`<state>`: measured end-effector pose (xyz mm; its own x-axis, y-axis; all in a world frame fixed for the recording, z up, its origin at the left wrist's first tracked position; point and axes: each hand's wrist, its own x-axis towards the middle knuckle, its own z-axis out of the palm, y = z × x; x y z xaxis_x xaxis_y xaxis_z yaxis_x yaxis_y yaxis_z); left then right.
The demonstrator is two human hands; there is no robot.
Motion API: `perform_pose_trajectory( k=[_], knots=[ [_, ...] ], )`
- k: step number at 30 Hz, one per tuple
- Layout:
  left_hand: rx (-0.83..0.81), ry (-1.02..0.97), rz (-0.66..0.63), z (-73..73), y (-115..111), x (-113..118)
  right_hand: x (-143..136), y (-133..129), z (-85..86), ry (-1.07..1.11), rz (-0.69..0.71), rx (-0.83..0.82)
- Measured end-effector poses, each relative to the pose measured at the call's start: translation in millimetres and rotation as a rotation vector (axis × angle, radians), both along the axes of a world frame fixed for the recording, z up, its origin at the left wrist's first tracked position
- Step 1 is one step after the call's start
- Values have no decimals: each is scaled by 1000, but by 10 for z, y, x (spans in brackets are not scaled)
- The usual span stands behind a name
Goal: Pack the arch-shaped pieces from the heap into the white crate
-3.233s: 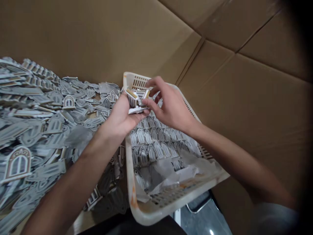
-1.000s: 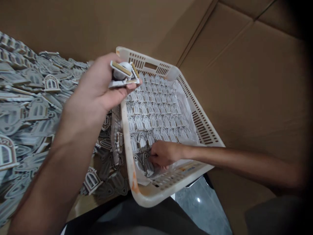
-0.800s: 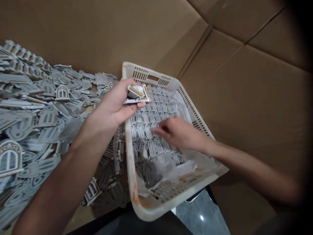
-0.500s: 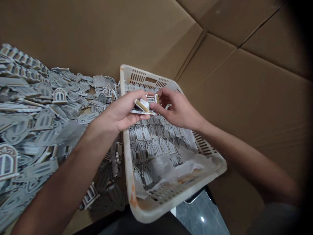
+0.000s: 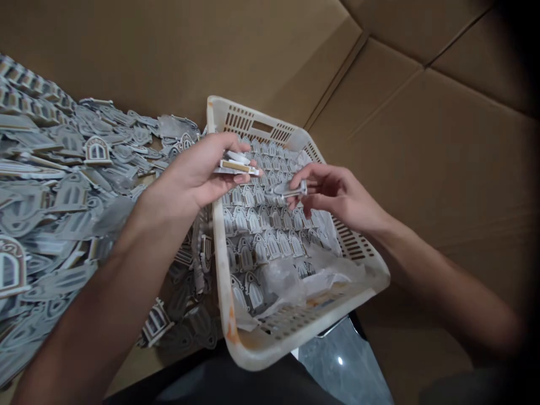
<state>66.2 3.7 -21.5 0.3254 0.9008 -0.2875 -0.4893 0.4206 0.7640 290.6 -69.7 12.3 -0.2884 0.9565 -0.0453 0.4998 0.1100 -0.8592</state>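
My left hand (image 5: 211,169), over the left rim of a white plastic basket (image 5: 218,242), is closed on a few small white pieces (image 5: 236,164) with gold-brown edges. Above the middle of the basket, my right hand (image 5: 333,191) holds one grey, arched window-shaped piece (image 5: 287,189) by its flat end, between its fingers. The two hands are apart. Beneath them, rows of similar arched pieces (image 5: 272,244) stand close together inside the basket.
A large heap of loose window-shaped pieces (image 5: 63,194) spreads to the left, with stacked rows at its far edge. Crumpled clear plastic (image 5: 291,284) lies in the basket's near end. Brown cardboard (image 5: 169,50) rises behind. A shiny grey surface (image 5: 346,360) shows below the basket.
My right hand has moved away from my left hand, to the right and slightly down, with one piece in its fingers. My left hand has shifted slightly up and left, still holding pieces.
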Motion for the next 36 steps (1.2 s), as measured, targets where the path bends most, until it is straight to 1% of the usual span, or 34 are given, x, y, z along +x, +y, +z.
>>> perform_pose_trajectory(
  k=[2, 5, 8, 10, 11, 13, 15, 17, 19, 21, 24, 27, 33, 36],
  knots=[
    [3, 20, 41, 4, 14, -25, 55, -27, -98, 19, -3, -134],
    [5, 3, 55, 7, 26, -69, 159, -59, -310, -2, -5, -285],
    [35, 8, 68, -4, 31, -103, 256, -100, -468, -25, 76, -418],
    [64, 24, 70, -14, 35, -113, 289, -134, -500, -82, 146, -477],
    [73, 32, 69, -16, 38, -114, 294, -152, -498, -141, 187, -479],
    [70, 46, 71, -10, 40, -109, 282, -188, -476, -287, 296, -426],
    [44, 64, 89, 9, 33, -99, 258, -221, -452, -415, 407, -306],
    [22, 83, 111, 33, 17, -90, 242, -246, -435, -514, 461, -178],
    [19, 90, 124, 56, -5, -86, 250, -259, -425, -575, 445, -105],
    [31, 89, 129, 73, -27, -89, 280, -260, -427, -572, 416, -117],
    [40, 95, 149, 80, -41, -102, 334, -264, -466, -500, 381, -235],
    [35, 56, 133, 55, -19, -111, 347, -292, -549, -442, 342, -357],
    [33, -26, 50, -6, 46, -113, 296, -350, -753, -273, 352, -693],
    [47, -4, 42, -23, 64, -122, 300, -372, -886, -244, 334, -793]
  ],
)
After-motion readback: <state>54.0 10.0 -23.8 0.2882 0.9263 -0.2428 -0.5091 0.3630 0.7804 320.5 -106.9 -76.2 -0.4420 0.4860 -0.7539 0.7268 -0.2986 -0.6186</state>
